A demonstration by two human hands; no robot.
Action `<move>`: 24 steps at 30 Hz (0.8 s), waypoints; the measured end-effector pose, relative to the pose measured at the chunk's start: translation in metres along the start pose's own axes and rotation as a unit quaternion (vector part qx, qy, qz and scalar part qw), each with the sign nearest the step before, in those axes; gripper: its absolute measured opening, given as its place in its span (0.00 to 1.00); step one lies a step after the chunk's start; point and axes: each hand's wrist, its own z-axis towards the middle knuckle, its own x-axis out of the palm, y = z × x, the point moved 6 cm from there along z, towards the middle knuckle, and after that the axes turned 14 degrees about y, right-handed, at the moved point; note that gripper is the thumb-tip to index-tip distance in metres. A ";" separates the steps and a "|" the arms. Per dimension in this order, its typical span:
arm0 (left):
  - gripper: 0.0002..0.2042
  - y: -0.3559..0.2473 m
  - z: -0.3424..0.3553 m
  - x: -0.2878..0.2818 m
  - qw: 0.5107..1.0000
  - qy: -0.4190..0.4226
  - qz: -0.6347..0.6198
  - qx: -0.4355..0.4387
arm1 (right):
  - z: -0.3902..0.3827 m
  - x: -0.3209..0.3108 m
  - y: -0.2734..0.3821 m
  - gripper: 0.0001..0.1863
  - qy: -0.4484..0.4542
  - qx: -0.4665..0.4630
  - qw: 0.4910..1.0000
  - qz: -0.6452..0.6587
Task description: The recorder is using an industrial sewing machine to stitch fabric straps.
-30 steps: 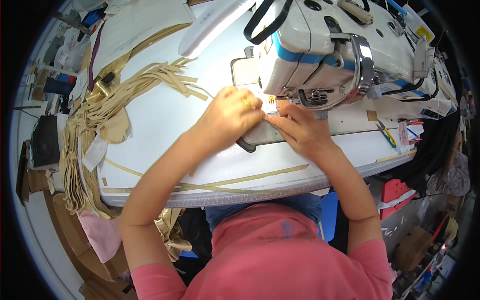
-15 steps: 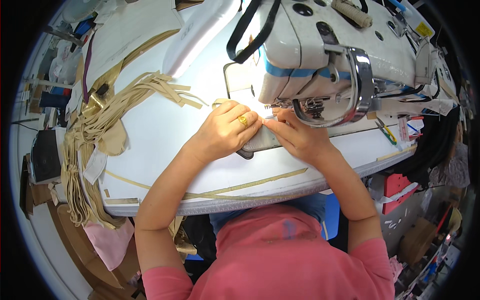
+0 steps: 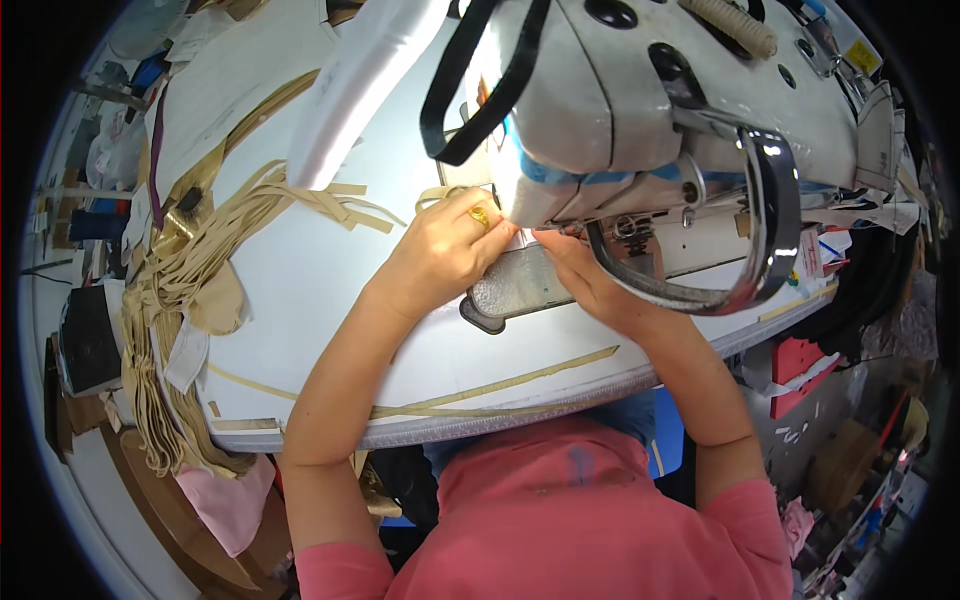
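Note:
My left hand (image 3: 445, 250), a yellow ring on one finger, is curled on a narrow beige strip (image 3: 438, 194) at the needle area of the white sewing machine (image 3: 560, 110). My right hand (image 3: 590, 280) lies just right of it, partly behind the curved chrome bar (image 3: 770, 220), fingertips drawn toward the presser foot; what they hold is hidden. Both hands are over the metal bed plate (image 3: 510, 295), their fingertips close together.
A heap of cut beige strips (image 3: 170, 330) covers the white table's (image 3: 330, 270) left side, beside gold material (image 3: 190, 195). Loose yellowish strips (image 3: 500, 375) lie along the front edge. Scissors (image 3: 795, 278) lie at the right; a white lamp (image 3: 355, 70) hangs above.
The machine looms larger as the view has shifted. A loop of beige strip shows above my left hand, and my right hand is more covered by the chrome bar.

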 end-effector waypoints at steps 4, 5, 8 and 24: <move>0.06 -0.006 0.003 -0.018 0.999 -0.038 0.008 0.037 | -0.001 -0.005 -0.002 0.20 -0.028 0.019 0.998 0.052; 0.06 -0.008 0.005 -0.020 0.999 -0.037 0.006 0.039 | -0.001 -0.005 -0.002 0.20 -0.008 0.029 0.999 0.018; 0.09 -0.007 0.008 -0.021 1.000 0.003 -0.021 0.001 | -0.001 0.002 -0.008 0.21 0.041 0.071 0.995 0.054; 0.07 -0.004 0.007 -0.018 1.000 -0.008 -0.016 0.024 | -0.016 0.014 -0.056 0.10 -0.003 0.115 0.952 0.284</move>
